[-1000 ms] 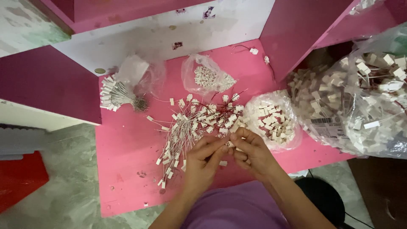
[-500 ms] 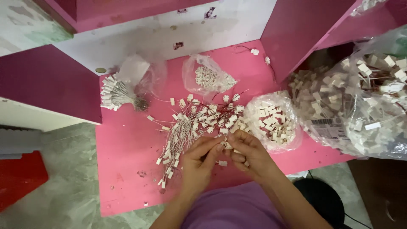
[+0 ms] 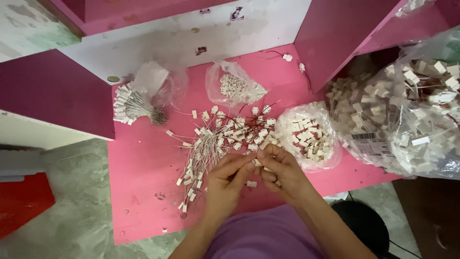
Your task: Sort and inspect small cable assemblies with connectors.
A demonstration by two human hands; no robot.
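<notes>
Fitting a small white connector onto a thin wire, hands together over the pink tabletop [image 3: 143,168].

Left hand [image 3: 227,180] and right hand [image 3: 282,172] both pinch one small white connector [image 3: 258,162] beside the wire pile [image 3: 215,139]; a loose connector [image 3: 251,183] lies beneath. Next likely calls for steady fingertip alignment.

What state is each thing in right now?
Left hand: pinching a small white connector.
Right hand: fingertips on the same connector.
Loose wired connectors: spread over the pink table.
Tied bundle: bound, lying flat.
Middle bag: open, full.
Big bag: full, on its side.
</notes>
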